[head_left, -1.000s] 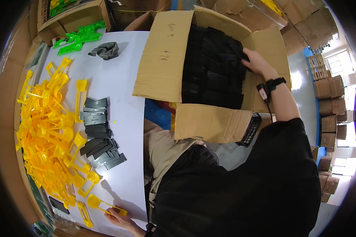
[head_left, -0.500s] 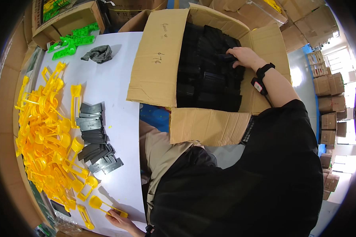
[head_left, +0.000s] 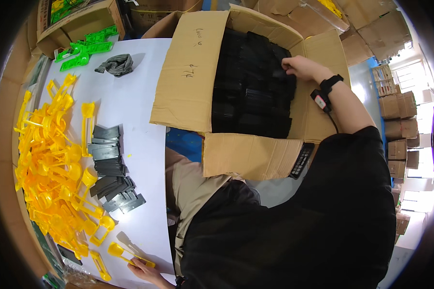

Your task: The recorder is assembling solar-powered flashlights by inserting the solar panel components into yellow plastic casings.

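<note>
white table (head_left: 130, 111), 1 open carton (head_left: 188, 82)

right hand (head_left: 300, 66) on black parts (head_left: 253, 86); cardboard box (head_left: 188, 77)

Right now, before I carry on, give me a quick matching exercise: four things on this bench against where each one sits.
Things:
1 yellow parts
2 green parts
3 grey cloth
4 black parts

Places:
A inside the open cardboard box, under the right hand
B heaped along the table's left edge
C far left corner of the white table
D on the table, right of the green parts

Pairs: 1-B, 2-C, 3-D, 4-A
</note>
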A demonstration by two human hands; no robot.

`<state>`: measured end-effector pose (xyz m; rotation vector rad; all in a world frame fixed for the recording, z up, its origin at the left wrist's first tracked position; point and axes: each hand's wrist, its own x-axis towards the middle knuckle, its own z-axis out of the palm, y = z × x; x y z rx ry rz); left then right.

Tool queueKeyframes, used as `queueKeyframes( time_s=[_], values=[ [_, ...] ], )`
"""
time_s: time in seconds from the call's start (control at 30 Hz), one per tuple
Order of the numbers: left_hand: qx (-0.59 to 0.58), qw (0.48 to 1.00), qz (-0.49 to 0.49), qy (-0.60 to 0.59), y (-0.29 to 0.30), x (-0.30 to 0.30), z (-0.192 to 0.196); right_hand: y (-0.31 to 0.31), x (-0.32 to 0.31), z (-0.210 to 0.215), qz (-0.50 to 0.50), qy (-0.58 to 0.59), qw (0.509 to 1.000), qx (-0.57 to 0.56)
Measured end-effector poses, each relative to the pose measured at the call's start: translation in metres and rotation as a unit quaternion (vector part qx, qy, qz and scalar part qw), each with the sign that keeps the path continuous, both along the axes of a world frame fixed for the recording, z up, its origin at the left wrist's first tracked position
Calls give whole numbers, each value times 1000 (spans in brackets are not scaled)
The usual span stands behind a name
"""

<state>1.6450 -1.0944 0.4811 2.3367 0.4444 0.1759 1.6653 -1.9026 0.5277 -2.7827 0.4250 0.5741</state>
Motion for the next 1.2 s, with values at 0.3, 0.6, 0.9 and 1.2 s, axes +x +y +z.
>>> queueKeyframes(
  time_s=[0.3, 0.6, 0.9, 1.2],
  values=[
    [-3, 1000, 21, -7, 1, -7, -3, 13, -6, -14, 33, 11, 996, -79],
    [80, 993, 83, 37, 32, -19, -8, 30, 2, 3, 30, 15, 995, -98],
    [106, 986, 114, 64, 60, -20, 10, 74, 17, 44, -110, -311, 938, -102],
    [233, 958, -58, -155, -1, 22, 75, 329, 157, 124, 103, -283, 949, 91]
  ],
)
